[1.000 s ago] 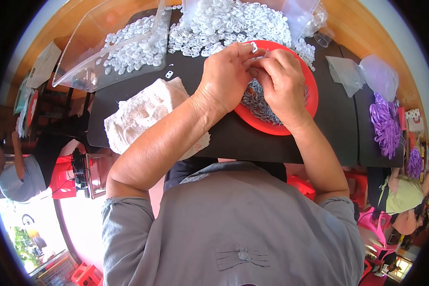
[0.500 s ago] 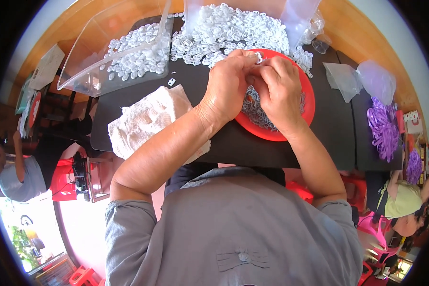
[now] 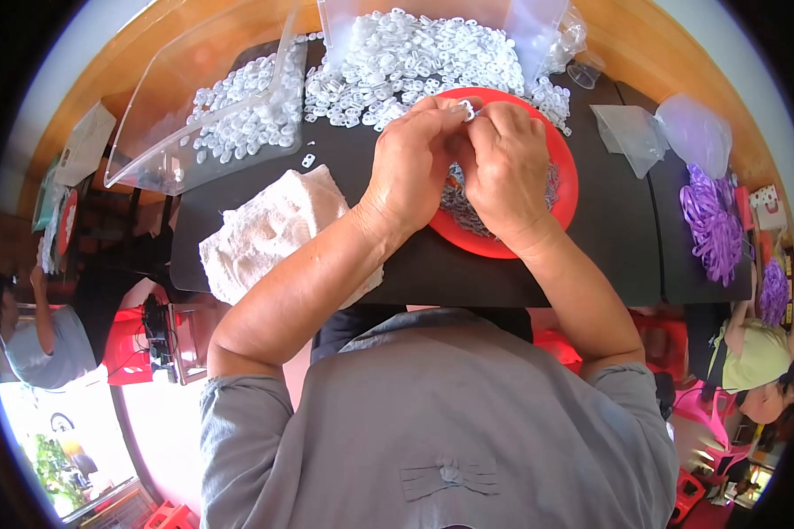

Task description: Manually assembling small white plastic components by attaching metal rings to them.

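Over a round red tray (image 3: pixel 567 189), my two hands meet fingertip to fingertip. My left hand (image 3: pixel 408 167) pinches a small white plastic piece with holes (image 3: pixel 468 110) between thumb and finger. Pressed close beside it is my right hand (image 3: pixel 508 176), its fingers closed; whatever they hold is hidden. Many small grey pieces (image 3: pixel 469 214), thin and metal-looking, lie in the tray under my hands. Behind the tray spreads a large heap of similar white plastic pieces (image 3: pixel 415 57).
A clear plastic bin (image 3: pixel 163 172) lies tipped at the left, white pieces in it. One loose piece (image 3: pixel 308 160) sits near a crumpled white cloth (image 3: pixel 269 234). Clear bags (image 3: pixel 631 137) and a purple ribbon bundle (image 3: pixel 710 220) lie right. People sit at both sides.
The whole view has shifted slightly. My hands stay together over the tray; my right fingers have curled in more, and the white piece shows more clearly at my left fingertips.
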Action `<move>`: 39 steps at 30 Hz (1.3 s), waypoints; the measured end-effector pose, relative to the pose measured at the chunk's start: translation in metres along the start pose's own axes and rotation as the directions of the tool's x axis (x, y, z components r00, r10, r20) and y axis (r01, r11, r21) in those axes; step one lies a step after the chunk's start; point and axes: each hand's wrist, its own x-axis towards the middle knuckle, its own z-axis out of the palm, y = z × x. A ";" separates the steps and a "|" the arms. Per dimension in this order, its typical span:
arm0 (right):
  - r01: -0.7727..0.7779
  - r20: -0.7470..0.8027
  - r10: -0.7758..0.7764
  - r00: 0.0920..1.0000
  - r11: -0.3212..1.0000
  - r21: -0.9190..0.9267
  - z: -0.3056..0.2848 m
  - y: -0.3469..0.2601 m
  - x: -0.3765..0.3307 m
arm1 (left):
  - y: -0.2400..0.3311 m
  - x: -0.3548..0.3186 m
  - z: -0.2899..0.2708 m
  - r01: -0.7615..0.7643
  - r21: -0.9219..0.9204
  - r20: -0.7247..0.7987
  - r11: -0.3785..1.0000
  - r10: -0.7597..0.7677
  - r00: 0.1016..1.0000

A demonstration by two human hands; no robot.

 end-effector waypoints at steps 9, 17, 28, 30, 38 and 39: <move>0.009 0.004 -0.010 1.000 0.999 0.035 0.005 0.012 -0.002 | -0.003 0.005 -0.007 0.002 -0.003 0.064 1.000 -0.001 0.998; -0.237 0.010 0.286 0.958 0.771 0.591 -0.011 0.026 0.003 | 0.004 0.001 -0.005 -0.039 0.131 0.007 0.991 0.038 0.999; -0.268 0.092 0.292 0.952 0.646 0.715 -0.017 0.023 0.005 | 0.001 -0.007 -0.001 -0.112 0.383 -0.006 0.917 0.123 0.992; -0.224 0.056 0.258 0.965 0.687 0.691 -0.017 0.022 0.005 | 0.001 -0.008 -0.001 -0.109 0.379 -0.009 0.919 0.122 0.993; -0.215 0.030 0.261 0.965 0.720 0.660 -0.017 0.023 0.004 | 0.001 -0.008 0.002 -0.075 0.388 0.020 0.919 0.073 0.997; -0.218 0.032 0.264 0.964 0.718 0.661 -0.016 0.023 0.004 | 0.002 -0.008 0.001 -0.064 0.390 0.014 0.919 0.063 0.998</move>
